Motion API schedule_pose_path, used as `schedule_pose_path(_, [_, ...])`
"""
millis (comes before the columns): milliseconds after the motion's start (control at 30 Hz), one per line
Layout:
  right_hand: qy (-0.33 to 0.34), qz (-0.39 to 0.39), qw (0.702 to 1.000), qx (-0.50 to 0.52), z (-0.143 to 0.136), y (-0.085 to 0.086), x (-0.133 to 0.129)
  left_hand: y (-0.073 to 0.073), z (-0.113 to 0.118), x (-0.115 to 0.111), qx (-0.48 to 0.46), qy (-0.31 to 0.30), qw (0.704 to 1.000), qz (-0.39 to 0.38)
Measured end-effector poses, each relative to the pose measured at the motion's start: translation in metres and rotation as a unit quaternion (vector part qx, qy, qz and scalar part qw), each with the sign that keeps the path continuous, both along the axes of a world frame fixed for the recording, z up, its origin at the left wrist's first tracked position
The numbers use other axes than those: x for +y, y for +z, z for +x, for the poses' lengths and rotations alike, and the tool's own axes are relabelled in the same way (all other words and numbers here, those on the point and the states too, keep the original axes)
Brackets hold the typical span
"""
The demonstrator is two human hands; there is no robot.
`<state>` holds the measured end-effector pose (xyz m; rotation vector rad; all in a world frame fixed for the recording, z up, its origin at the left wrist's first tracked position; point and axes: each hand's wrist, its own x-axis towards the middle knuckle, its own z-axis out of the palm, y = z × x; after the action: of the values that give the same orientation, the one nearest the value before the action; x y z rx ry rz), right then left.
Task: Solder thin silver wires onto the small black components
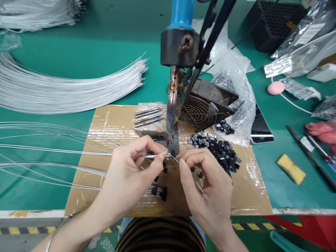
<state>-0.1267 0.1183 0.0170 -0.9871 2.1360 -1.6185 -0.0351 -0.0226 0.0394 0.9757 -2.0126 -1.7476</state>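
Observation:
My left hand [139,171] pinches thin white wires [97,153] close below the tip of the soldering iron [172,105]. A small black part [172,154] sits just beyond its fingertips. To the right, my right hand [207,178] is closed on a thin solder wire [207,197], whose end reaches the iron's tip. A pile of black parts [220,150] lies beyond my right hand. Near my left wrist, wires with black ends [160,192] rest on the cardboard [252,189].
A large bundle of white wires [65,91] curves at the left. Behind the iron stand a dusty fan [202,108] and bubble wrap [233,91]. A yellow sponge [291,169] and a black stick [311,157] lie at the right. Metal tips [148,117] rest on a block.

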Motion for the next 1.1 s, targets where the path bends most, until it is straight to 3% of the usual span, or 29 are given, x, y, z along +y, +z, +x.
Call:
schedule_pose_path(300, [0.022,-0.034,0.990,-0.139,-0.003,0.004,-0.002,0.004,-0.001,-0.006,-0.006,0.012,1.000,-0.016])
schedule_pose_path(633, [-0.017,-0.045,0.984,-0.173,-0.001,0.011,-0.011,0.005,-0.006,-0.010,0.015,0.020,0.999,-0.030])
schedule_pose_path(1100, [-0.008,-0.053,0.987,-0.153,-0.003,0.012,-0.015,0.007,-0.006,-0.011,0.024,0.031,0.998,-0.051])
